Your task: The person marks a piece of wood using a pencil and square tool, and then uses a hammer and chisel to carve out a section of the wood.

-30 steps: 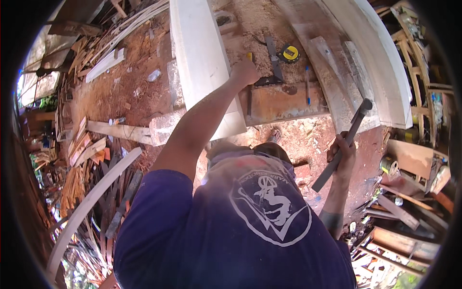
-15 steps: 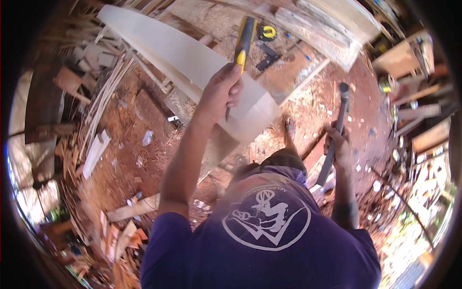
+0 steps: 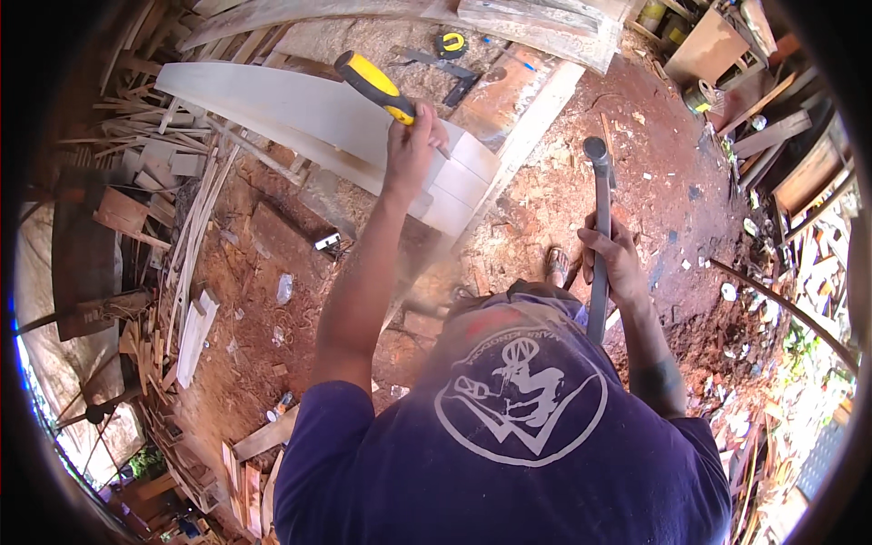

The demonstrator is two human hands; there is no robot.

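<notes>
My left hand [image 3: 415, 153] is closed round a chisel [image 3: 376, 85] with a yellow and black handle, just above the near end of a long pale board [image 3: 291, 107]. The handle leans to the far left, and only a short bit of blade shows by my fingers. Whether its tip touches the wood I cannot tell. Thin lines cross the board's near end. To the right, my right hand [image 3: 621, 262] grips a hammer [image 3: 601, 204] by its dark handle, head up and apart from the chisel.
Behind the board lie a yellow and black tape measure [image 3: 450, 44] and a dark square [image 3: 461, 87]. Thin wood strips [image 3: 202, 204] are heaped at left. Offcuts and boards [image 3: 772, 133] lean at right. My sandalled foot [image 3: 557, 265] stands on the littered red dirt floor.
The chisel has turned, its handle swinging over to the left. My right hand has brought the hammer a little left and more upright. The whole view has shifted.
</notes>
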